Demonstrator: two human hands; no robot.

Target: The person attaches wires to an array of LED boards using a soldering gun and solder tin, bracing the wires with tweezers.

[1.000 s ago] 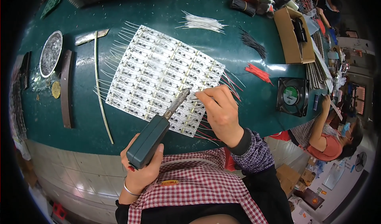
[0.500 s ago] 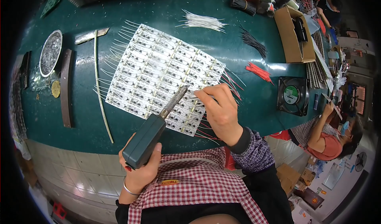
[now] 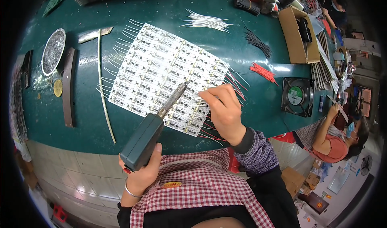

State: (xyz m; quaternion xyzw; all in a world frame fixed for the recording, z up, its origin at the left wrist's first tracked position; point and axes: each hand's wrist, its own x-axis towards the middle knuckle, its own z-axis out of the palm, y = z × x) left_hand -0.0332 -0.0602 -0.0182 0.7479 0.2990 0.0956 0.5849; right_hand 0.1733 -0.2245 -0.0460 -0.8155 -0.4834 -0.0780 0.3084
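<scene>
My left hand [image 3: 145, 163] is wrapped round the dark green handle of a soldering iron [image 3: 143, 141]. The iron's dark tip is over a white circuit board panel [image 3: 155, 66], right of its middle. Rows of small parts cover the panel, and thin white wires stick out along its left edge. Red, white and dark wires trail from its right side. My right hand [image 3: 225, 111] hovers over the panel's right part, thumb and fingertips pinched together close to the iron's tip. Thin pale wires lie about those fingertips; what is in the pinch is too small to make out.
On the green table [image 3: 258, 119] lie bundles of white wires [image 3: 207, 21], black wires [image 3: 258, 42] and red wires [image 3: 263, 72]. A fan [image 3: 297, 97] and cardboard box [image 3: 296, 38] stand right, an oval metal dish [image 3: 53, 52] left. A person [image 3: 332, 141] works at the right.
The soldering iron has shifted a little to the left, its tip now slightly farther up the panel. My right hand stays pinched in nearly the same place.
</scene>
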